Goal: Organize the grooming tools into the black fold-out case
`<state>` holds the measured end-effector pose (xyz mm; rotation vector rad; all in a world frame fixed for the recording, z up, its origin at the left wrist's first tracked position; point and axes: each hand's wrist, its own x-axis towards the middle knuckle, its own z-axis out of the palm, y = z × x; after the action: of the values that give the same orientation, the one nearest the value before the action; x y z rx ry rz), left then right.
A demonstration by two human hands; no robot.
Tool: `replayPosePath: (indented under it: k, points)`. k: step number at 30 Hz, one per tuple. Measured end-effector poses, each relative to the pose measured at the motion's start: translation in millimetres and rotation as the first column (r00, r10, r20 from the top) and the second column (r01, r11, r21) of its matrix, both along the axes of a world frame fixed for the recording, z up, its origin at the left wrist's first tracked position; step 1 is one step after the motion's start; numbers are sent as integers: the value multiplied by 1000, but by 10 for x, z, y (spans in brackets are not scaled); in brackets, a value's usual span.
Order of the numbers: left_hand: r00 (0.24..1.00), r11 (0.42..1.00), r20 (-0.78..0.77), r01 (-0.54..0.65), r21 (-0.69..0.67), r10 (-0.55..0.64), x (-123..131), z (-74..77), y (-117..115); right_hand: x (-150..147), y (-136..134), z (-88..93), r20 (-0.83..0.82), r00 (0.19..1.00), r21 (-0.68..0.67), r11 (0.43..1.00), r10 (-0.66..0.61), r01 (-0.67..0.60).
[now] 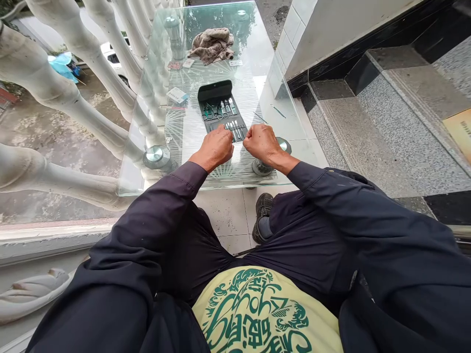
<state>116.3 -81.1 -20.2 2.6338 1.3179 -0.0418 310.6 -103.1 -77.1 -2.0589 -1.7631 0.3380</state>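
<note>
A dark manicure kit case [215, 91] lies unfolded on the glass table [176, 169], with scissors [220, 116], nail clippers [227, 106] and several slim metal tools [236, 129] in its loops. My left hand [215, 147] is closed in front of the case's near left part, covering some of it. By the near right corner, my right hand [264, 143] is also closed, knuckles up. The two hands are a short way apart. Whatever the fingers hold is hidden beneath them. Right of the case is a thin green stick-like tool [278, 111].
A crumpled brown towel [212, 45] rests toward the table's far end. A white and blue card [177, 95] lies left of the case. White balusters [69, 93] stand along the left, and stone steps [371, 122] rise on the right.
</note>
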Motion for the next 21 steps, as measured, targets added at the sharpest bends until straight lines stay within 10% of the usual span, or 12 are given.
replayPosePath:
  k: [13, 21]
  points:
    - [995, 999, 95, -28, 44, 24, 27, -49, 38, 31, -440, 31, 377, 913, -85, 987, 157, -135]
    - [995, 999, 94, -33, 14, 31, 123, -450, 212, -46, -374, 160, 401, 888, -170, 970, 227, -172]
